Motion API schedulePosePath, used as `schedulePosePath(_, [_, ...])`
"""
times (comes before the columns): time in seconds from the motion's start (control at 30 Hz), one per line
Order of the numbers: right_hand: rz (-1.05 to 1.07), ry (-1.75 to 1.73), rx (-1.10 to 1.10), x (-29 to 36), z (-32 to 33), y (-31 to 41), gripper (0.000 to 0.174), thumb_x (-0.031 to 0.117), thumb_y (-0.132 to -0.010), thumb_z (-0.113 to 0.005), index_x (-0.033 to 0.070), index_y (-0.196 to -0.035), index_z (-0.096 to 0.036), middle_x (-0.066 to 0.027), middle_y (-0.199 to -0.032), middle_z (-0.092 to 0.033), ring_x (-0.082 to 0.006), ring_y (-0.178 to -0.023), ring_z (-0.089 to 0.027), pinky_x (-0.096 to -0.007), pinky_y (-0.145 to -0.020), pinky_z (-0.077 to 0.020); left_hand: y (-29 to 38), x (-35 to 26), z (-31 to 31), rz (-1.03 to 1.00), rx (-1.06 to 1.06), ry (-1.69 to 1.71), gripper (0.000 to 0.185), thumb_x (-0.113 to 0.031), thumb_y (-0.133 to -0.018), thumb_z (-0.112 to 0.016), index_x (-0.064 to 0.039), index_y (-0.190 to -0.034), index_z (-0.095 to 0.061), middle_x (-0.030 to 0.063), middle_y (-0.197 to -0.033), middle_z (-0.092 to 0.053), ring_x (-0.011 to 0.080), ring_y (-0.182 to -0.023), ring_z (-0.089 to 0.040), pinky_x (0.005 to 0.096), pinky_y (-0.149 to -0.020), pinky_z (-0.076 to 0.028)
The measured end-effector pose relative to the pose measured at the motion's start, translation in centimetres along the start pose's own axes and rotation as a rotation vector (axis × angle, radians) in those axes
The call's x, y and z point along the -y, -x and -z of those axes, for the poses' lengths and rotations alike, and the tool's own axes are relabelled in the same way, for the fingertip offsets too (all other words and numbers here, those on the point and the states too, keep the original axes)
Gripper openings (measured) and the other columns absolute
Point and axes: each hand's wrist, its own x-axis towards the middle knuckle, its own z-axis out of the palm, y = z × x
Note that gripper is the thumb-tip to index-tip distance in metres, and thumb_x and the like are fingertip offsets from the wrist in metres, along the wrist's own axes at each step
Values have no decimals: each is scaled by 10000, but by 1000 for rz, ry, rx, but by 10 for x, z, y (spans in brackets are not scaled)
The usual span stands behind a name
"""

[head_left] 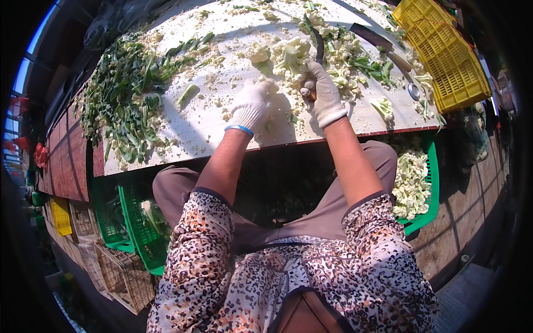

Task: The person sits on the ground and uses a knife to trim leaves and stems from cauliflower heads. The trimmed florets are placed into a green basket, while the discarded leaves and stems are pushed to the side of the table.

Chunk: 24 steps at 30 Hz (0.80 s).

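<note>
My right hand (322, 91), in a whitish knit glove with soiled fingertips, grips a knife by its wooden handle (308, 95). The knife's dark curved blade (320, 45) points away from me. A cut cauliflower piece (290, 58) with its branching stalk showing is against the right thumb. My left hand (252, 102), in a white knit glove with a blue cuff edge, is curled just left of that piece. Whether its fingers hold anything is hidden. Beyond the left hand, a smaller cauliflower floret (258, 53) lies on the white tabletop (187, 133).
Cauliflower leaves (129, 95) are heaped at left. Florets (343, 79) lie at right, near a cleaver (372, 38) with a wooden handle. A yellow crate (447, 54) stands beyond. Below the table are a green crate (433, 183) of florets and another green crate (135, 233).
</note>
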Motion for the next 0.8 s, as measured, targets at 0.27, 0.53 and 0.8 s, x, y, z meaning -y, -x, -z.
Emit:
schedulePosePath(0.27, [-107, 65, -96, -23, 7, 45, 203, 290, -913, -771, 136, -989, -662, 41, -706, -573, -39, -487, -465, -192, -411, -390, 20, 37, 1, 300, 5, 601, 1014, -242, -766, -740, -42, -1613, -219, 283, -1503, -457, 339, -1283, -558, 379, -1038, -476])
schedulePosePath(0.53, [-123, 312, 244, -49, -16, 49, 271, 252, -901, -752, 92, -1067, -609, 25, -780, -559, -43, -509, -493, -227, -432, -490, 47, 116, 35, 23, -90, 824, 778, -223, -841, -767, -6, -1508, -431, 163, -1510, -472, 264, -1409, -425, 399, -1174, -346])
schedulePosePath(0.8, [-209, 742, 421, -111, -59, 34, 376, 274, -878, -764, 44, -1139, -620, -36, -847, -623, -95, -525, -563, -266, -443, -488, 97, 141, 39, 179, -93, 769, 505, -80, -881, -700, 63, -1342, -552, 117, -1124, -680, 161, -975, -658, 302, -871, -535])
